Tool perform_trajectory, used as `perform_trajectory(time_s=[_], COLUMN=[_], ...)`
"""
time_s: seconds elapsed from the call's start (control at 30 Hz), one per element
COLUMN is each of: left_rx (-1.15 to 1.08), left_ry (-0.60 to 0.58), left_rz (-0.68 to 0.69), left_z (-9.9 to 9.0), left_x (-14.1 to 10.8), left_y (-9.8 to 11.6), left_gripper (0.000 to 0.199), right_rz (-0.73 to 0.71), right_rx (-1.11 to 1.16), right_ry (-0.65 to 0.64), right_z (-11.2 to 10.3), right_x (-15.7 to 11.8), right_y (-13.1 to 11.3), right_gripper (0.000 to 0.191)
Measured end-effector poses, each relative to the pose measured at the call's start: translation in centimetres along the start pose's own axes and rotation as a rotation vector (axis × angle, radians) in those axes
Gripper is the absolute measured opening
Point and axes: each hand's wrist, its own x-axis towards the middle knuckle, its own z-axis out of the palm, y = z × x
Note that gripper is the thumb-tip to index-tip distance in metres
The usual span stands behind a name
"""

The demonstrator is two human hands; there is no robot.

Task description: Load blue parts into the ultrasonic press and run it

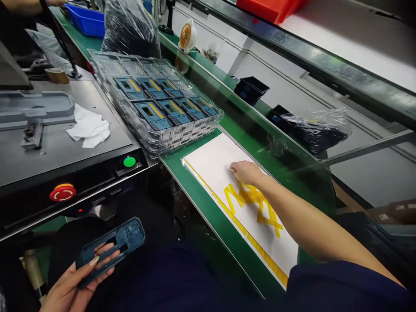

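My left hand [79,279] is wrapped round a dark blue-grey plastic housing [131,236], with its hollow side and cut-out window facing up. Fingers show through the window. Over a white sheet [208,162] on the green bench, my right hand [247,172] is closed in a pinch, a bit of yellow strip showing at the fingertips. Just below that hand, several loose yellow strips [271,223] lie crossed over one another on the sheet. A yellow band [264,255] runs along the sheet's near edge.
Stacked clear trays [182,138] hold several similar housings with yellow stripes. Left of them, a metal machine table carries a white cloth [89,125], a red stop button [63,193] and a green button [129,161]. A clear panel [256,117] stands behind the sheet.
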Motion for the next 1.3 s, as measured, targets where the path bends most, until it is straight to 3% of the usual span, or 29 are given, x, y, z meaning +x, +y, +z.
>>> perform_trajectory(time_s=[0.13, 0.23, 0.3, 0.4, 0.53, 0.67, 0.87, 1.3], left_rx=[-0.044, -0.06, -0.087, -0.165, -0.257, -0.32, -0.355, -0.225], left_ry=[0.04, 0.017, -0.005, -0.029, -0.062, -0.048, -0.041, -0.117], left_rz=[0.02, 0.048, 0.083, 0.146, 0.218, 0.293, 0.349, 0.368], left_z=[0.8, 1.7, 2.1, 2.4, 2.3, 1.8, 1.9, 4.4], left_x=[-0.4, -0.5, -0.8, -1.3, -2.3, -3.0, -2.4, -1.5], left_y=[0.2, 0.1, 0.0, 0.1, 0.5, 0.6, 0.0, 0.2], left_gripper=[0.047, 0.044, 0.039, 0.031, 0.02, 0.018, 0.017, 0.029], right_rz=[0.003, -0.035, -0.071, -0.124, -0.176, -0.255, -0.437, -0.609], right_rx=[0.136, 0.696, 1.118, 1.411, 1.486, 1.457, 1.332, 1.135], right_ry=[0.089, 0.065, -0.053, -0.294, -0.613, -0.753, -0.793, -0.627], right_z=[-2.1, -2.7, -2.4, -0.8, 2.3, 5.7, 9.1, 9.7], right_x=[1.3, 1.5, 1.3, 0.5, -0.9, -2.6, -4.6, -4.9], right_y=[-2.9, -7.6, -11.6, -17.7, -24.7, -29.4, -31.1, -30.2], right_gripper=[0.026, 0.025, 0.023, 0.028, 0.035, 0.039, 0.038, 0.02])
